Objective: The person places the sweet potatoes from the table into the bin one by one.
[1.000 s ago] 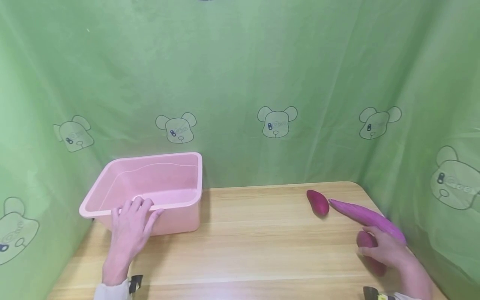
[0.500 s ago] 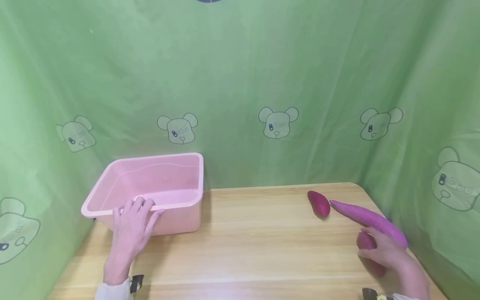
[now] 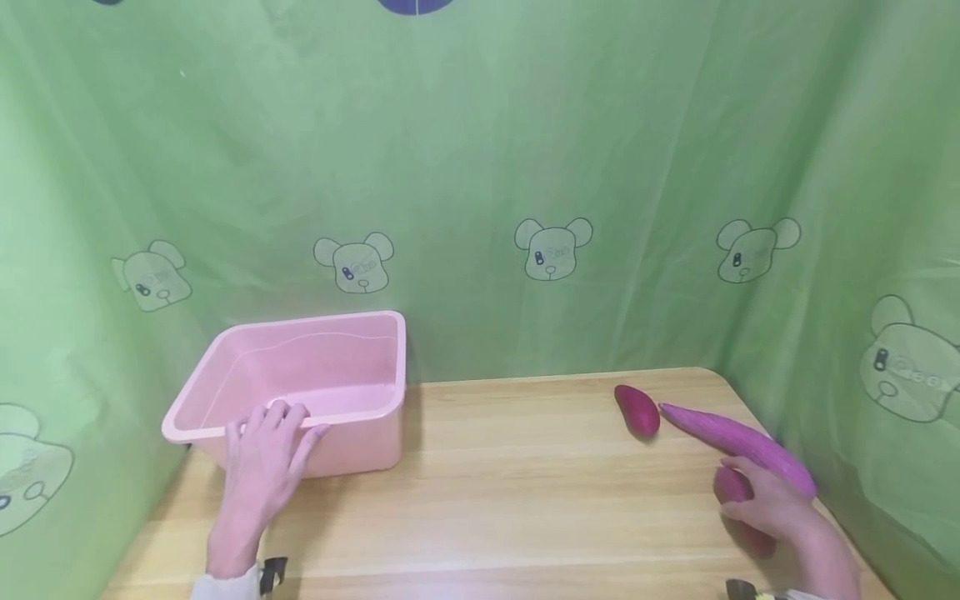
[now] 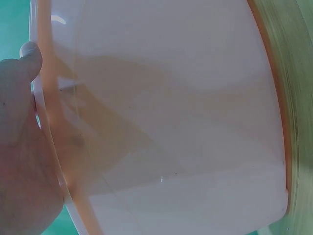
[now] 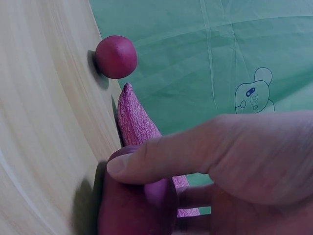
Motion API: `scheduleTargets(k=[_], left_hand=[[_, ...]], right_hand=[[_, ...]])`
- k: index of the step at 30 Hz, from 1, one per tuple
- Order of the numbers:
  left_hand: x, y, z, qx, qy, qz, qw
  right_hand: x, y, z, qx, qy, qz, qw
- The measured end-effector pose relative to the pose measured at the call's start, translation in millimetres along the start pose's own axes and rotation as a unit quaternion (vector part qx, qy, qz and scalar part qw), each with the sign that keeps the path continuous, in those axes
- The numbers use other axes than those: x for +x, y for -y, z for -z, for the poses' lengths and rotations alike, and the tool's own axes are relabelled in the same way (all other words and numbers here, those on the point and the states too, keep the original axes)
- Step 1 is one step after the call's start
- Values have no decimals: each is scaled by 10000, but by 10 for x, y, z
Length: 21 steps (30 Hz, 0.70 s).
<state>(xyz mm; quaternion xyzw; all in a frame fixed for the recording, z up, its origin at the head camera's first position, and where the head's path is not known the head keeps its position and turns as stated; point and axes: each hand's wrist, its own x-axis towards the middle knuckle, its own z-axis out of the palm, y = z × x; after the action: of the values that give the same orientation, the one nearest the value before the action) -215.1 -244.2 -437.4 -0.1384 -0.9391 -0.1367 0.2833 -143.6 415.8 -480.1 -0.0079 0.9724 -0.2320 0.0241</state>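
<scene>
Maroon vegetable (image 3: 732, 487), gripped by the right hand (image 3: 776, 504), lies near an eggplant (image 3: 750, 440).

Head view tilted slightly up; more dark-blue print (image 3: 417, 6) showing high on green curtain (image 3: 465, 125).

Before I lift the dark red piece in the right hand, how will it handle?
The dark red piece is probably stiff: no dent shows under the right hand. Its smooth surface may be slippery, and its rounded sides could let it roll on the table if released.
</scene>
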Motion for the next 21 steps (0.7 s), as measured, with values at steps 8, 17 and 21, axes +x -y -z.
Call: scheduleTargets(k=[8, 17, 21], left_hand=[[-7, -11, 7, 31, 17, -9, 10000], [-17, -17, 8, 85, 87, 63, 9999], [-5, -20, 10, 97, 51, 45, 9999]], right_hand=[[7, -14, -3, 28, -38, -26, 10000], [0, 39, 9, 21, -218, 156, 9996], [3, 72, 28, 85, -174, 172, 9997]])
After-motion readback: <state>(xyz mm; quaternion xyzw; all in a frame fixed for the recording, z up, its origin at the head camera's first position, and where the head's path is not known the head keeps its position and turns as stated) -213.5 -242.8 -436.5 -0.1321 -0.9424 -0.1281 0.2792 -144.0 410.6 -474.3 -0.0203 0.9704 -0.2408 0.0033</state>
